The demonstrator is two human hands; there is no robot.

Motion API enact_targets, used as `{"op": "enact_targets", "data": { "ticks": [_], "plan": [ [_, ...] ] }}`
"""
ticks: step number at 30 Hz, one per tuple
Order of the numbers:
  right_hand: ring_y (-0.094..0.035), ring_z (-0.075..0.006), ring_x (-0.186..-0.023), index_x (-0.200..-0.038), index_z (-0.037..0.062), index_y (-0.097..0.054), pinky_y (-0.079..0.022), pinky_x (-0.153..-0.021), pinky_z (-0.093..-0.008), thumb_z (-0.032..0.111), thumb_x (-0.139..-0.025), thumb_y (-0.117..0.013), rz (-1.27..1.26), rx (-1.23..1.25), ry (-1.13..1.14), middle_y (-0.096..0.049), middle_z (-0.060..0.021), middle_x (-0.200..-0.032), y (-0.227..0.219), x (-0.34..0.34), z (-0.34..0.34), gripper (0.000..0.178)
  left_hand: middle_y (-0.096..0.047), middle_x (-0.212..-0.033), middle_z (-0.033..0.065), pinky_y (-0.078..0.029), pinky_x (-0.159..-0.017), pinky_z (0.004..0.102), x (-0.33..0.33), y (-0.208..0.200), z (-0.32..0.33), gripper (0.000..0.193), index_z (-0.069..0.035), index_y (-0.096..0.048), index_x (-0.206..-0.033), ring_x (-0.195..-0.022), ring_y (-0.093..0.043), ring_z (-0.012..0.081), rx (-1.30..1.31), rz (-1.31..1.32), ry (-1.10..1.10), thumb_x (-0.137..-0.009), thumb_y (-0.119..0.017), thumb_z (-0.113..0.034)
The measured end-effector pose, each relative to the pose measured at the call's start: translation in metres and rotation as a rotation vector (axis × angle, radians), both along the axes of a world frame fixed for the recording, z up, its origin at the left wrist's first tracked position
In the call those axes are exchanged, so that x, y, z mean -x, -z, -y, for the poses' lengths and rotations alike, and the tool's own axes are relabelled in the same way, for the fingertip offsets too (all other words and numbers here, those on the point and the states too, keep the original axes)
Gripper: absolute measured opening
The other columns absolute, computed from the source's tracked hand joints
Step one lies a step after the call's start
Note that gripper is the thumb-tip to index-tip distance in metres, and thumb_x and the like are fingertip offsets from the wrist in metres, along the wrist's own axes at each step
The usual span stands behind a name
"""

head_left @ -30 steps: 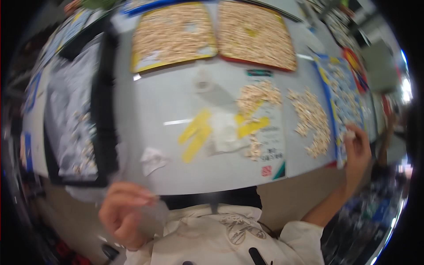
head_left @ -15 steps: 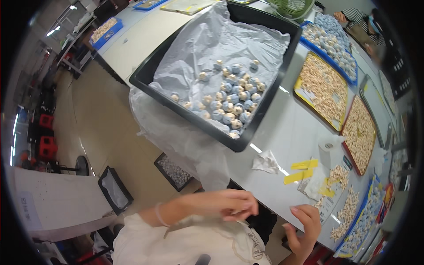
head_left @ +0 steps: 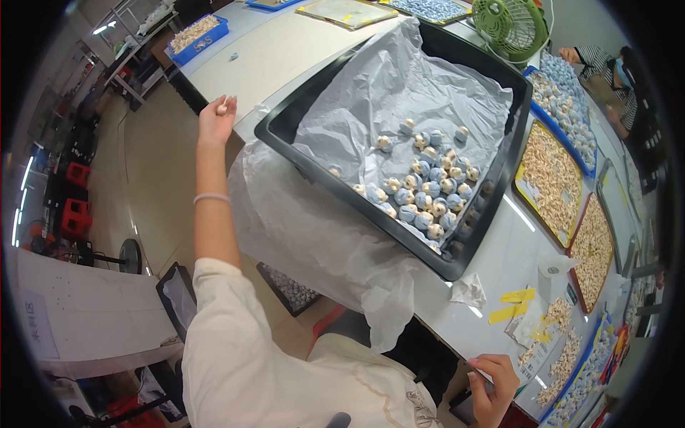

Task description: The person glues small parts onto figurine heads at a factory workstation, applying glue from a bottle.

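Observation:
My left hand (head_left: 217,121) is stretched out past the left corner of a large black tray (head_left: 342,198). Its fingers are curled together, and a small pale spot shows at their tips, too small to name. White tissue-like paper (head_left: 342,93) lines the tray and hangs over its near side. Several round blue-and-cream pieces (head_left: 426,187) lie on that lining, mostly towards the near right. Low at the table's front edge is my right hand (head_left: 494,389), thumb and fingers closed around something thin and dark that I cannot make out.
To the right lie a yellow tray (head_left: 549,178) and a red tray (head_left: 592,250) of small cream pieces, and blue trays (head_left: 564,107) of blue-and-cream ones. A green fan (head_left: 510,28) stands behind. Yellow tape strips (head_left: 510,305) stick to the table. Another person (head_left: 606,71) sits far right.
My left hand has swung from in front of my body out to the far left, beyond the tray. My right hand's thumb and fingers have closed. The view has shifted left.

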State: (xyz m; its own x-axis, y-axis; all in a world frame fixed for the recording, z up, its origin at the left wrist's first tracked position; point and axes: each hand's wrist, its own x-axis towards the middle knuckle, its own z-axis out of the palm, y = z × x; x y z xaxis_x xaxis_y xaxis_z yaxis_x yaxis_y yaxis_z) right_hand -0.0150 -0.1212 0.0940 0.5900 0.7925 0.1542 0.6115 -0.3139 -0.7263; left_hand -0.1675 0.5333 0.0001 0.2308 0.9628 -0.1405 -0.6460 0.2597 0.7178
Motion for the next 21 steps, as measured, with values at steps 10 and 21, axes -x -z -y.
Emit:
{"op": "enact_targets", "data": {
  "ticks": [10,21],
  "plan": [
    [-0.058,-0.0222,-0.074,-0.092,0.0011,-0.063,-0.046,-0.065,-0.0274,-0.002,-0.078,-0.062,-0.024,0.018,-0.03,-0.061,-0.0131,-0.089,0.005,0.007,-0.026,0.014,-0.043,-0.104,0.0208,-0.048,-0.085,0.0296,0.012,0.01,-0.007,0.025,0.014,-0.039,-0.108,-0.095,-0.05,0.0293,-0.076,-0.004,0.038,-0.087,-0.045,0.002],
    [-0.055,-0.0213,-0.067,-0.094,0.0022,-0.062,-0.042,-0.056,-0.0268,0.001,-0.079,-0.062,-0.027,0.056,-0.221,-0.06,-0.0114,-0.091,0.0,0.012,-0.058,0.015,0.001,-0.143,0.0235,-0.016,-0.105,0.0571,-0.021,-0.026,-0.048,0.058,0.0,-0.003,-0.138,-0.131,-0.005,0.0433,0.056,0.29,-0.01,-0.095,-0.024,-0.033]
  ]
}}
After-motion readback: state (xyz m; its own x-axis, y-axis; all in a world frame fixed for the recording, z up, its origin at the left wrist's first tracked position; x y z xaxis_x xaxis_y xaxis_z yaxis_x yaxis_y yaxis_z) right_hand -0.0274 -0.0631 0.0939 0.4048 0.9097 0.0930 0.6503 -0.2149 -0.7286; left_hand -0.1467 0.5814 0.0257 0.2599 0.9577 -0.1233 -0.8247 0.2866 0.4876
